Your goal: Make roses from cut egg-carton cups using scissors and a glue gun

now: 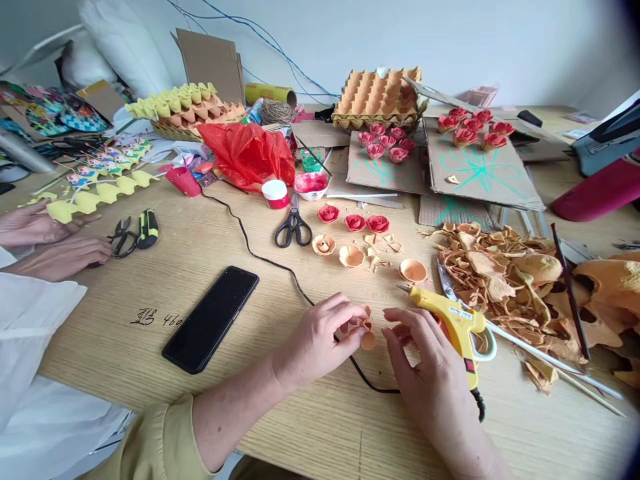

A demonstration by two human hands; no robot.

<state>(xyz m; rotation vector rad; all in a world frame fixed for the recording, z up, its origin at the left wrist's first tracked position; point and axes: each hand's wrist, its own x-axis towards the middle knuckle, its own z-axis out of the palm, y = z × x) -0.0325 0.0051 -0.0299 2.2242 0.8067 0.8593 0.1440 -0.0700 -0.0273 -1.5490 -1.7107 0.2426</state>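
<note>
My left hand (pixel 325 337) pinches a small orange egg-carton flower piece (pixel 369 340) with rounded petals between thumb and fingertips, just over the table. Close by on the right, my right hand (pixel 430 367) is curved with thumb and fingers apart, holding nothing visible. Behind that hand lies a yellow hot glue gun (pixel 450 319), its nozzle pointing left. Beyond the hands sit an orange carton cup (pixel 413 271), a plain petal cup (pixel 351 256) and an unpainted rose (pixel 324 245). Three red roses (pixel 355 223) line up behind them.
Carton scraps (pixel 495 267) heap at the right. A black phone (pixel 210 320) lies left of my forearm, and a black cord (pixel 245 233) crosses the table. Black scissors (pixel 293 227) lie mid-table. Another person's hands (pixel 60 250) rest at the left near pliers (pixel 123 237).
</note>
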